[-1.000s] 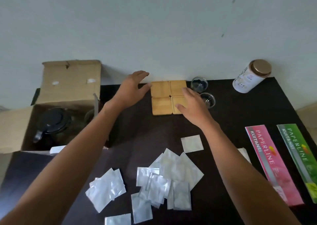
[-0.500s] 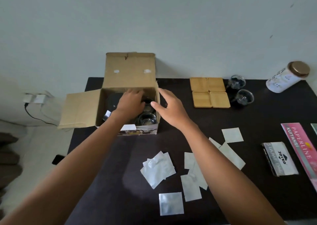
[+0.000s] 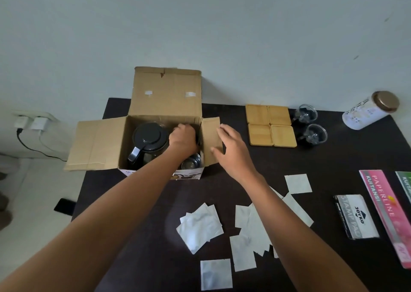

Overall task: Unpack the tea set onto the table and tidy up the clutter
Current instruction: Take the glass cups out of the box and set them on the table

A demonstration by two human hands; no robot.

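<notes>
In the head view, a cardboard box (image 3: pixel 164 122) sits open at the back left of the dark tabletop (image 3: pixel 222 193). The left hand (image 3: pixel 183 139) is down inside the box, curled over something dark next to the black-lidded teapot (image 3: pixel 149 141). I cannot tell if its grip has closed on anything, because the hand hides what is under it. The right hand (image 3: pixel 231 149) is open and flat against the box's right flap (image 3: pixel 211 140), holding nothing.

One glass cup (image 3: pixel 192 161) sits low in the near corner of the box. Two more glass cups (image 3: pixel 310 124) stand on the tabletop beside four wooden coasters (image 3: pixel 271 127).

Things could go wrong here. The cup in the box is glass and packed close to the teapot, so a quick pull could knock them together and crack one. The light box might lift or slide if the right hand lets go. The left arm crosses the box's front edge and could tip it. Loose white packets (image 3: pixel 200 227) lie near the front, and an arm could sweep them off.
</notes>
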